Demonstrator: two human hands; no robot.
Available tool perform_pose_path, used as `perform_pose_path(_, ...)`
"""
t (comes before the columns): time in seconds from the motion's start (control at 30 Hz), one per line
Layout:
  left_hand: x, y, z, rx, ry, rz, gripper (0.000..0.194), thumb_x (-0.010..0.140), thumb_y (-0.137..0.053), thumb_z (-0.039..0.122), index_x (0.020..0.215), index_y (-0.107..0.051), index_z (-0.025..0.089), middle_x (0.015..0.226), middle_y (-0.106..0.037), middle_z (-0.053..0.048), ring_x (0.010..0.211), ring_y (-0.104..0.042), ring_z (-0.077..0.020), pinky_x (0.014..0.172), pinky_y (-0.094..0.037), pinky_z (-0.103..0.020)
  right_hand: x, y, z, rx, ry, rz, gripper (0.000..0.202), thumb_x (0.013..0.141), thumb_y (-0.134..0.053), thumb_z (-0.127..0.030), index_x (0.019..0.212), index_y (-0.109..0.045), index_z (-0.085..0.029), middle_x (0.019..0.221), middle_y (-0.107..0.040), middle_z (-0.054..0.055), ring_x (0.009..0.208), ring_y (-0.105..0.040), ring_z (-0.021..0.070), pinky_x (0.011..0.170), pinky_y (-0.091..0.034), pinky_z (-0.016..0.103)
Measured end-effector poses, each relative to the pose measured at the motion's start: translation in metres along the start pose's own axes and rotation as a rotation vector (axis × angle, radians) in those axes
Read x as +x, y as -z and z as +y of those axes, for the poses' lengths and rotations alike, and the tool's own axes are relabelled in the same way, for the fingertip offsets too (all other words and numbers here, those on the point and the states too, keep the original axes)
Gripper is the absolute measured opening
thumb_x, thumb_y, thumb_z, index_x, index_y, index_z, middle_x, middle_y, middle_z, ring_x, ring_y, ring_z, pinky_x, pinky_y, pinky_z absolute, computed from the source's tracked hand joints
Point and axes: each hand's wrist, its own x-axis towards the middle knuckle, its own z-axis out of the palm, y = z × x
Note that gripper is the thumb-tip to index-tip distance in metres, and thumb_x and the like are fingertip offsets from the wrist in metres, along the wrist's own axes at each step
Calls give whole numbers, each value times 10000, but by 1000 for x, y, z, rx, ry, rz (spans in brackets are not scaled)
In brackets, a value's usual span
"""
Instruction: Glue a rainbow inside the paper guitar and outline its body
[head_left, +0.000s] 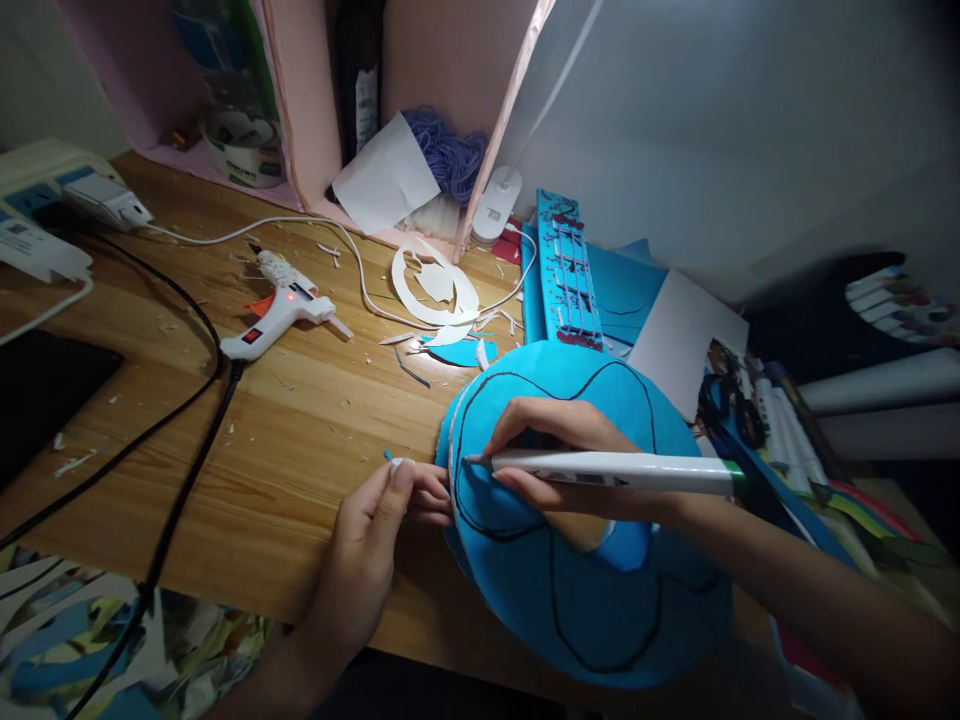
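Observation:
A large round blue board [600, 610] with a hole near its middle lies over the table's front edge. Wavy black outlines are drawn on its face. My right hand [555, 450] is closed on a white marker [615, 470] with a green end, its tip at the outline on the board's left part. At the board's left edge, my left hand [382, 520] has its fingers curled round the rim, partly hidden behind it. The thumb is pressed to the fingers, with a small white bit at its tip.
A white glue gun [281, 310] with a lit red light lies at the left, its black cable crossing the wooden table [300, 440]. Behind are paper cutouts [435, 290] and pink shelves [307, 120]. Scissors [739, 400] and markers stand right; paper scraps [195, 650] lie lower left.

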Motion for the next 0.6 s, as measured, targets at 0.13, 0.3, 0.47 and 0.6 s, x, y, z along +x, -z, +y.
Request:
perform_pose_path(0.13,0,-1,1,4,7,19,366,888,-469,434,723,-638,154,827,-693,-47,733,-651,-153,684,-541,-236,1,4,3,-5,-23,32,112,808,-638,-286,879,-597,-211,792,-665,7,668,-606,124,574,-472,225)
perform_pose_path(0.3,2,-1,0,6,4,30,374,879,-477,454,722,-639,155,832,-691,-53,750,-655,-164,678,-541,-241,6,7,0,-10,-72,82,79,809,-628,-270,854,-587,-220,823,-671,15,711,-621,143,617,-490,252)
perform_pose_path(0.47,-1,0,1,4,11,35,378,868,-492,462,703,-632,152,845,-694,-57,736,-655,-160,675,-540,-239,10,9,3,-38,-50,120,92,806,-629,-276,845,-586,-205,801,-660,16,684,-606,135,589,-471,245)
perform_pose_path(0.6,-1,0,2,0,13,41,379,863,-500,463,701,-638,150,848,-694,-61,739,-651,-158,675,-538,-237,12,10,6,-40,-34,158,99,804,-629,-266,844,-588,-186,801,-651,16,692,-598,125,605,-468,238)
